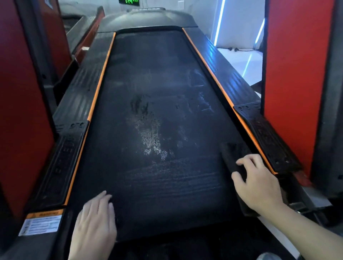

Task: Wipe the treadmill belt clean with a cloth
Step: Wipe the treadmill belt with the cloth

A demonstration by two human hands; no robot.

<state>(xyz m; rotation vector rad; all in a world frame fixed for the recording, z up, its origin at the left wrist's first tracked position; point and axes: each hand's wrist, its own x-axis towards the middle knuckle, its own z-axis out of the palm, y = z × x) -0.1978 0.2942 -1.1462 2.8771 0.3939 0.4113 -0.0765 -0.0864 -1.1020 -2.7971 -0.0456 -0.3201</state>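
Left hand (94, 220): flat on the treadmill belt (152, 83), lower left of frame, fingers (104, 198) straight and together, holding nothing.

Right hand (258, 185): lower right, on top of the cloth (230, 154). Fingers bent, tips and thumb dug into it, so I'm gripping and pressing it onto the belt.

Cloth: dark, nearly the belt's colour, hard to see its edges. It lies along the belt's right margin, just beside the orange strip (241, 118), and sticks out past my fingertips toward the top of frame.

Belt: black, textured, runs from the bottom centre up to the motor hood (148, 16) at top centre. Pale speckled patch (150, 141) in the middle, a darker smear just above it. Faint horizontal streaks across the lower part, between my hands. Light scuffs toward the right edge, mid frame.

Around it: ribbed black side rails (78, 89) on both sides, warning label (41, 224) lower left, red panels (289, 74) left and right, green display (129, 1) at the top edge.
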